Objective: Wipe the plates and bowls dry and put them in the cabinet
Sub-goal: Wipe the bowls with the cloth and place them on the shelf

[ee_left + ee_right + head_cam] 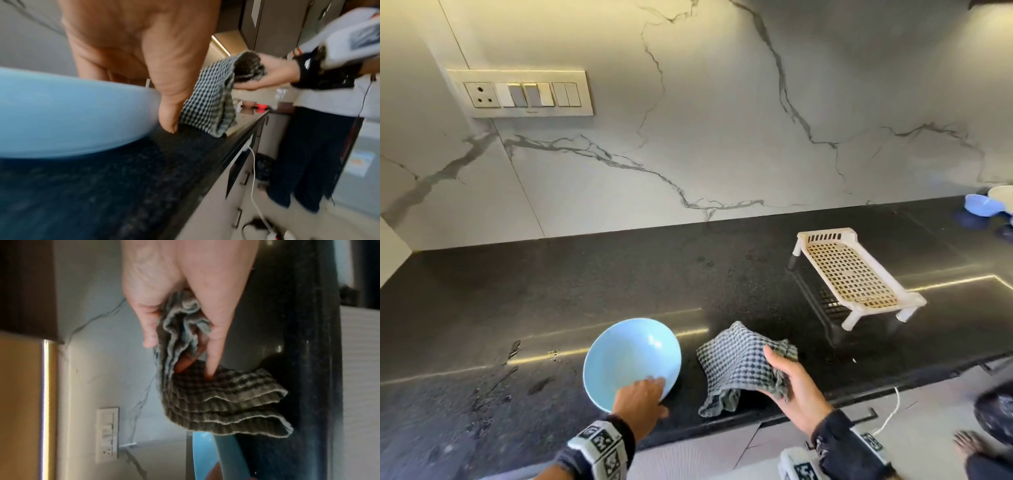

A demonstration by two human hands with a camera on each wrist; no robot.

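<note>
Step in hand: we judge that we are starting to dry the light blue bowl (631,361); the checked cloth (739,363) has not reached it.
Bowl: it is tilted on the black table (551,281) near the front edge, its open side turned towards us.
Left hand (640,399): our fingers (654,383) hook over the near rim and the thumb runs down the outer wall, so we grip the bowl.
Right hand (796,387): our fingers (214,352) and thumb pinch a bunched part of the cloth, which hangs just right of the bowl, its lower end near the table.
Next move: we would bring the cloth into the bowl and hold the rim firm.
Containers: the bowl appears empty; the white slotted rack (854,275) holds nothing; more bowls (984,205) sit at the far right, their contents unclear.
Cabinet: the one meant for the bowls we cannot pick out.
</note>
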